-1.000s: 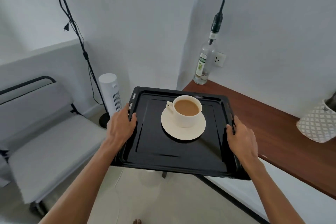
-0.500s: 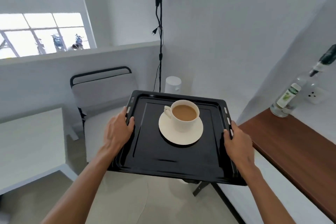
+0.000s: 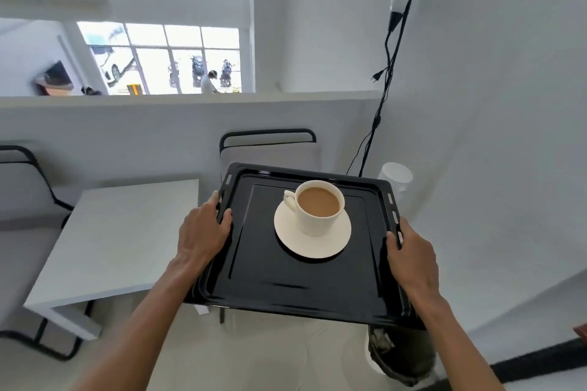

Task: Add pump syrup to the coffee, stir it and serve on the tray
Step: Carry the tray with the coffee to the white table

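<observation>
A black metal tray [image 3: 286, 282] is held level in the air in front of me. My left hand [image 3: 203, 232] grips its left rim and my right hand [image 3: 411, 257] grips its right rim. On the tray's far half stands a white cup [image 3: 319, 211] full of milky coffee, on a white saucer [image 3: 313, 241], handle turned to the left. No spoon or syrup bottle is in view.
A low white table [image 3: 124, 232] stands to the left, just beside the tray. A grey chair [image 3: 270, 149] with a black frame is behind the tray, another chair [image 3: 22, 187] at far left. A black cable [image 3: 387, 73] hangs by the white wall; a white fan [image 3: 395, 176] stands below it.
I have turned left with the tray: the wooden counter and syrup bottle have left the view, and the white table and window have come in. Both hands keep their grip.
</observation>
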